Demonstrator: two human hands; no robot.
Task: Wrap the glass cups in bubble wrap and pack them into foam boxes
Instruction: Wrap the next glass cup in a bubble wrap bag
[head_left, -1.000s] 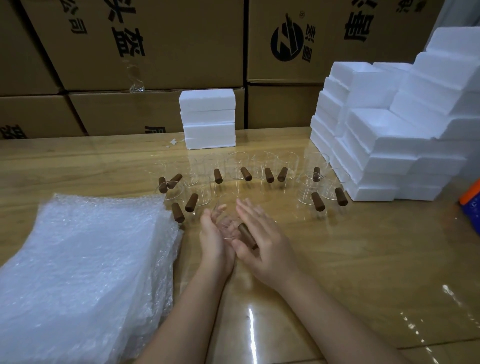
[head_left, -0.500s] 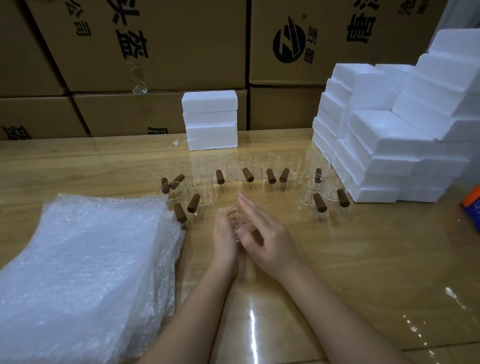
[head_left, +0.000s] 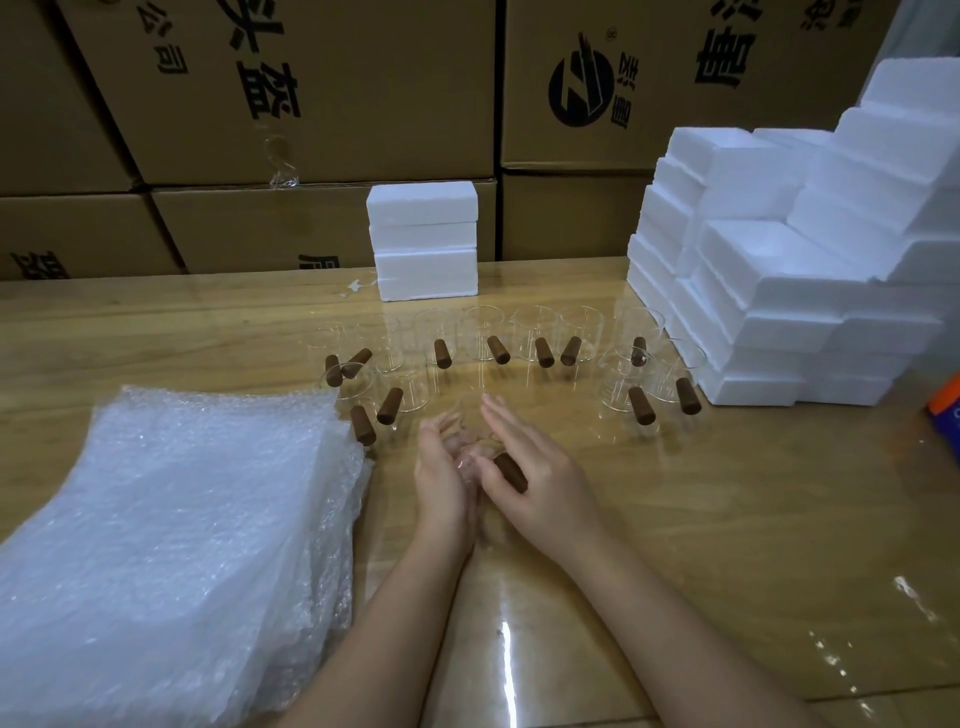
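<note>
My left hand cups the glass cup, fingers bent round its wall. My right hand lies flat-fingered against the other side, thumb by the brown handle. The cup hangs just above the desk, in front of the other cups. I'd judge it thin glass: light, slick, easily cracked. Better to hold the body than the handle. The bubble wrap lies at my left, the foam boxes at my right.
</note>
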